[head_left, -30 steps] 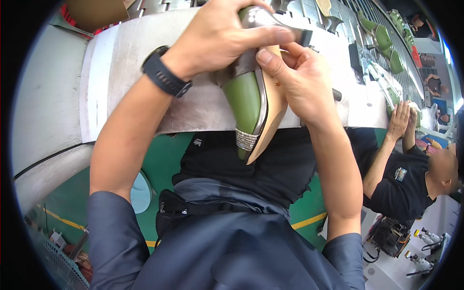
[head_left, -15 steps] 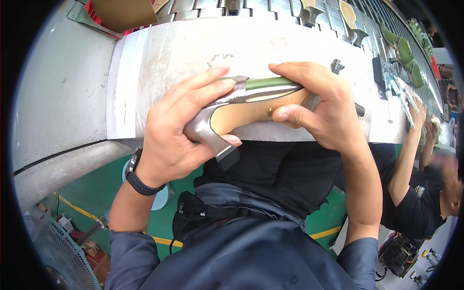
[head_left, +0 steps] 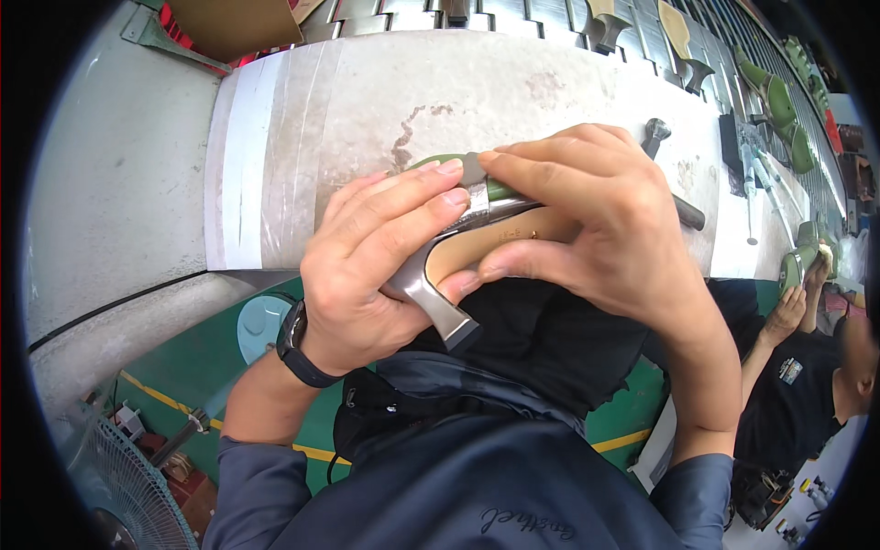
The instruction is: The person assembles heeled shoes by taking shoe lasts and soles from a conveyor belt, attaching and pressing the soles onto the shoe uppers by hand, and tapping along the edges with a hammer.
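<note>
1. The left hand (head_left: pixel 357 266) is gripping the rear of a green-and-pewter high-heeled shoe (head_left: pixel 509 240), its fingers lying over the upper and its thumb beside the heel (head_left: pixel 449 316).
2. The right hand (head_left: pixel 605 206) is wrapping the front part, its fingers over the upper and its thumb along the tan sole; it is hiding the toe.
3. The shoe is resting in both hands over the near edge of the workbench (head_left: pixel 348 101), sole turned toward the wearer, heel slanting down and right.
4. Versus one second ago: the shoe is now lying crosswise instead of pointing its toe at the wearer.
5. Versus half a second ago: the right hand is sitting closer to the left, fingertips nearly meeting; the sole is showing less.
6. A hammer (head_left: pixel 689 214) is lying partly hidden behind the right hand.
7. At right, a co-worker's hand (head_left: pixel 786 314) is now holding a green shoe (head_left: pixel 791 272).
</note>
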{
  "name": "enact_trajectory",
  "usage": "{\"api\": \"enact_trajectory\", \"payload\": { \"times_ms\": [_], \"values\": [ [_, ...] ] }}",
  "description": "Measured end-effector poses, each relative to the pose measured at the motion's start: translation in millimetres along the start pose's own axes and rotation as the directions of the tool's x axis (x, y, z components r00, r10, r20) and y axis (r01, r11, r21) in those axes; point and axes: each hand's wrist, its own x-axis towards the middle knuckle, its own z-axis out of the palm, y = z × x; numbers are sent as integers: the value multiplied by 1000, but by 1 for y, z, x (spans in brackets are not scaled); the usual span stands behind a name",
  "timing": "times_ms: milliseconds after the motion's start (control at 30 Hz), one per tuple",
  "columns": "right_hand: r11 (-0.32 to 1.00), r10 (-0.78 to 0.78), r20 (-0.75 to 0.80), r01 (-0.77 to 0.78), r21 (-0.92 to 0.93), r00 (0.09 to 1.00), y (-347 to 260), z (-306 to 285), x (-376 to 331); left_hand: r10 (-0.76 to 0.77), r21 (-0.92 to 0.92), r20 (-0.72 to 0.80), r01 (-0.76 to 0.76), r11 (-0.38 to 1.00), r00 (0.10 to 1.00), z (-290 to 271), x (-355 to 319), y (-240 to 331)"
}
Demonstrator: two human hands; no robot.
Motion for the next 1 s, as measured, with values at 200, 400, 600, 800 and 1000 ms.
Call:
{"api": "enact_trajectory", "payload": {
  "times_ms": [200, 400, 600, 800, 1000],
  "values": [
    [997, -65, -20, 64, -54, 998, 1, 7, -2, 6, 68, -29, -4, 998, 1000, 5, -4, 4],
    [989, -104, -41, 98, -113, 994, 1, 10, -4, 9, 67, -34, -7, 998, 999, 9, -9, 4],
    [998, 46, 66, -43, -52, 997, -11, 1, 4, 17, 63, -19, -16, 998, 1000, 13, -18, 2],
    [959, 281, 267, -277, -53, 922, -18, -10, 29, 10, 74, -51, -6, 997, 999, 24, -28, 4],
    [986, 151, 248, -127, -110, 957, -9, -11, 34, -10, 230, -164, 48, 972, 986, 57, -30, 11]
  ]
}}
